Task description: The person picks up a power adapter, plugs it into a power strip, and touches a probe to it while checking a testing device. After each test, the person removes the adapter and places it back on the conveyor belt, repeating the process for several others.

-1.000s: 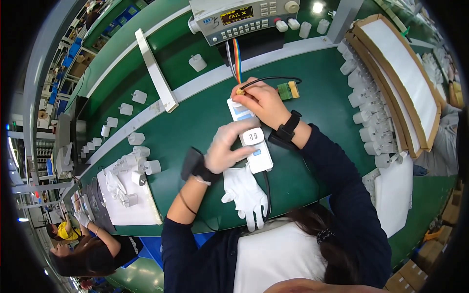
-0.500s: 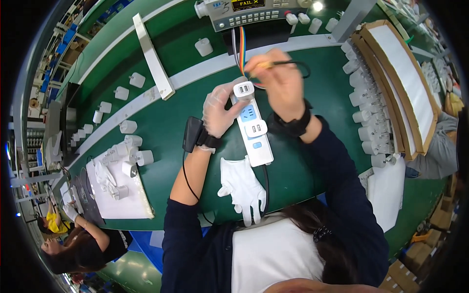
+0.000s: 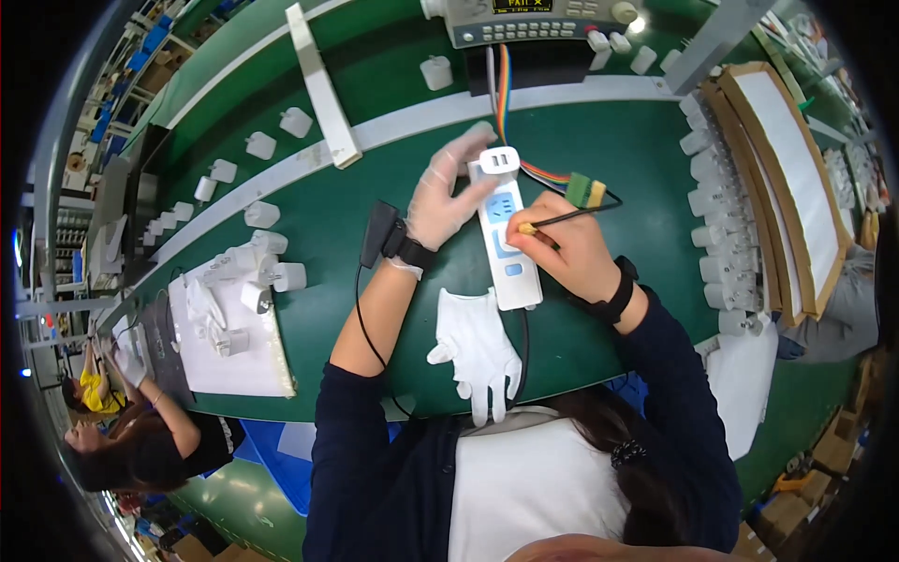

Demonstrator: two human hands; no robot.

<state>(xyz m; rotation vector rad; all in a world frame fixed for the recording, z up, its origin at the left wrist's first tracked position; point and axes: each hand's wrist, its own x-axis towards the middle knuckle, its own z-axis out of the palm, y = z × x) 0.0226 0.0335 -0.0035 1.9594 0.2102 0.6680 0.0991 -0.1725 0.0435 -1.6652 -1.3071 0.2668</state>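
A white power strip [image 3: 517,281] with blue sockets lies lengthwise on the green table. A white two-port USB charger [image 3: 499,160] is plugged in at its far end. My left hand [image 3: 448,195], in a thin clear glove, grips the strip there, thumb on its top and fingers beside the charger. My right hand [image 3: 571,248] is bare and pinches a yellow-tipped plug [image 3: 527,229] on a black cable, right over the nearer socket area. Its fingers partly hide a second charger there. A rainbow ribbon cable [image 3: 548,174] runs to a green-and-yellow connector block [image 3: 585,191] beyond the right hand.
A white glove [image 3: 476,356] lies before the strip. A test instrument [image 3: 534,23] stands at the back. Several chargers line the right [image 3: 707,201], beside cardboard trays [image 3: 777,187]. More chargers rest on a white board [image 3: 239,365] at left, near another person [image 3: 140,440].
My right hand has come down from beyond the strip toward its nearer charger, bringing the plug. The green-and-yellow block now shows. My left hand stays at the strip's far end.
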